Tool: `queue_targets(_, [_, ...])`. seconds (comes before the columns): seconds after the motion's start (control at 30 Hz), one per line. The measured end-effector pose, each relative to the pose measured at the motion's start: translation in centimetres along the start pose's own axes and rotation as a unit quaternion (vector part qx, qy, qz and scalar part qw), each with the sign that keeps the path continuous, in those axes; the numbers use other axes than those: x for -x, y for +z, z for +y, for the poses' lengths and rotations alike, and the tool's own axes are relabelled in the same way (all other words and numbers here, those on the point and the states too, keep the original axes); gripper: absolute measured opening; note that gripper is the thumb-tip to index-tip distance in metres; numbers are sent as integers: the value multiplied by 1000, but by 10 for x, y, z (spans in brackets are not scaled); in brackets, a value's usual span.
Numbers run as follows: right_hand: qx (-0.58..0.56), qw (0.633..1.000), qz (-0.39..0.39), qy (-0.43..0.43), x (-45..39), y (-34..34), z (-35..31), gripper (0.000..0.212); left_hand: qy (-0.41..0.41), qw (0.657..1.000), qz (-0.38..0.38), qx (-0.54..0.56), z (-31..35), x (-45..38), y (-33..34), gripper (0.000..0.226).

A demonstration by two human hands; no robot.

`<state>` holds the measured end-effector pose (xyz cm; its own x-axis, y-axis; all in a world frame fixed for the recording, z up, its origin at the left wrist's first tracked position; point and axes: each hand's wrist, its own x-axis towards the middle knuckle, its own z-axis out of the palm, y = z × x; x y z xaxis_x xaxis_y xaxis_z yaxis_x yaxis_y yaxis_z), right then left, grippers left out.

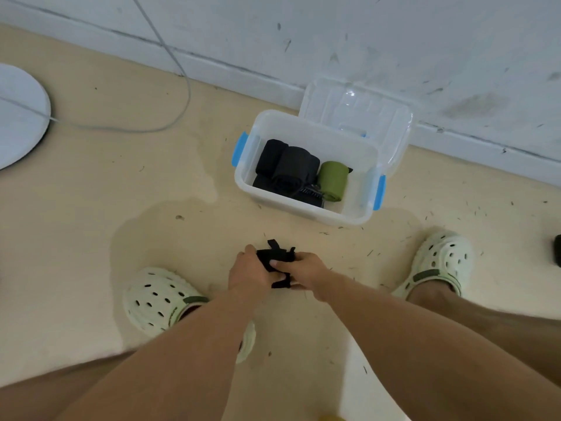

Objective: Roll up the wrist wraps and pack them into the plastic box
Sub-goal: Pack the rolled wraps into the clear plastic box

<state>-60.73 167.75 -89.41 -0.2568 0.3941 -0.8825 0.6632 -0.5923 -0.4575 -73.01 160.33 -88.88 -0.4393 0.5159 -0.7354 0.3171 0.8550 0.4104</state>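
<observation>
Two hands meet low in my view, both on one black wrist wrap [274, 259] held above the floor between the feet. My left hand [249, 272] curls round the left side of the bundle, fingers wrapped over it. My right hand [303, 270] grips the right side, thumb pressed across the top of the fabric, fingers tucked under. A short strap end sticks up from the top of the wrap, and a black end shows below the right fingers. How tightly it is rolled I cannot tell; the hands cover most of it.

Plastic box [306, 206] sits on the floor ahead, near the wall, well apart from the hands. It is open, with its clear lid [358, 110] leaning back against the wall, and it has blue latches [239, 149] on both ends. Inside: black rolled wraps [288, 168] stacked on the left side, one green rolled wrap [333, 180] just beside them, touching. The right part of the box floor shows bare.

Pale green clogs [158, 299] are on both feet. A grey cable [182, 71] runs along the floor to a white round base [21, 113] at far left.
</observation>
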Motion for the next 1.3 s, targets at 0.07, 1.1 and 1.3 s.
queue_targets(0.07, [5, 1000, 21, -17, 1, -1, 2, 24, 15, 999, -23, 30, -3, -2, 1, 66])
queue_targets(1.1, [-28, 973, 225, -51, 7, -95, -147, 51, 197, 950, 98, -222, 74, 18, -7, 115])
queue_targets(1.3, [32, 992, 121, -1, -13, -94, -145, 55, 195, 949, 109, -223, 72, 19, -4, 116])
